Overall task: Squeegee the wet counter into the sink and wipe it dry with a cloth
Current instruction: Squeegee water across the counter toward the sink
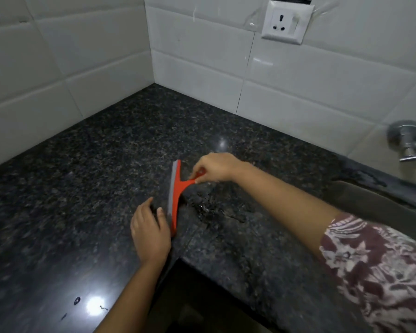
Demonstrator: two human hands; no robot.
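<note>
My right hand point(214, 168) gripped the red squeegee point(175, 197) by its handle mid-table point(82, 164), near the front edge; my left hand point(149, 233) lay open beside its blade. A tap point(408, 143) stood at the far right wall.

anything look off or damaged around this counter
Above the wall socket a dark slot gapes in the tile, with clear tape or film peeling beside it. A dark crack runs down the tile joint below. Water is pooled right of the squeegee.

Dim, glare on counter point(93, 305), blurred edges
</note>
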